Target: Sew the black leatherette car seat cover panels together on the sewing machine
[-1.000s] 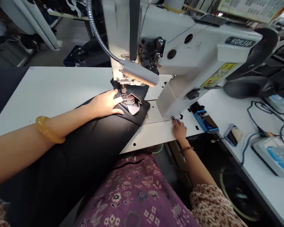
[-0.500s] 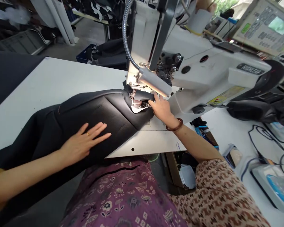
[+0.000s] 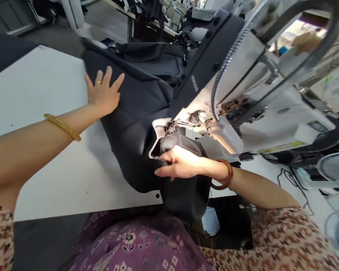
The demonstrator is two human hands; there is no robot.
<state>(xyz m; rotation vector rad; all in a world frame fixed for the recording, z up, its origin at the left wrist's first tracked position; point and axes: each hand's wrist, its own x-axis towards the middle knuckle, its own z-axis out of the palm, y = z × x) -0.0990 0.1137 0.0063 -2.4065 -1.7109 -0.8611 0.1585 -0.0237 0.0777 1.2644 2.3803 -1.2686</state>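
A large black padded cover (image 3: 135,116) lies under the head of the white sewing machine (image 3: 271,120). My left hand (image 3: 103,92) rests on its far left part, fingers spread and palm down. Close in front of the needle area, my right hand (image 3: 180,162) pinches a dark edge of the cover between thumb and fingers. A stitched seam shows on the piece beside that hand, and part of the cover hangs over the table's front edge. The lit lamp (image 3: 226,137) shines on the stitching spot. The needle tip is hidden.
The white table (image 3: 59,177) extends to the left, with a small dark hole near its front edge. Several cables (image 3: 289,178) lie on the right. Below the table is a box with a pale blue container (image 3: 211,221). Dark scraps (image 3: 141,9) lie on a bench behind.
The cover has been turned, its bulk now reaching toward the back. My left hand has moved farther away across it; my right hand has come nearer. The view has shifted.
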